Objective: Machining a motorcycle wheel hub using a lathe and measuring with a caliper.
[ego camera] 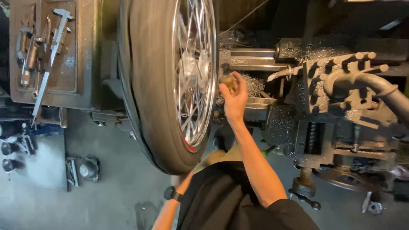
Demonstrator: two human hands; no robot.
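Observation:
A spoked wheel with a black tyre [159, 81] is mounted upright on a lathe. My right hand [233, 97] reaches up to the wheel's hub side and is closed around a small brown rounded object [228, 81] beside the chrome rim [211, 85]. My left forearm, with a black wristwatch [172, 194], extends down under the tyre; the left hand itself is hidden behind the tyre's lower edge.
The lathe carriage and tool post [341, 93] stand to the right, strewn with metal shavings. A caliper and tools [47, 47] lie in a tray on the headstock at upper left. Metal parts [83, 170] lie on the concrete floor at lower left.

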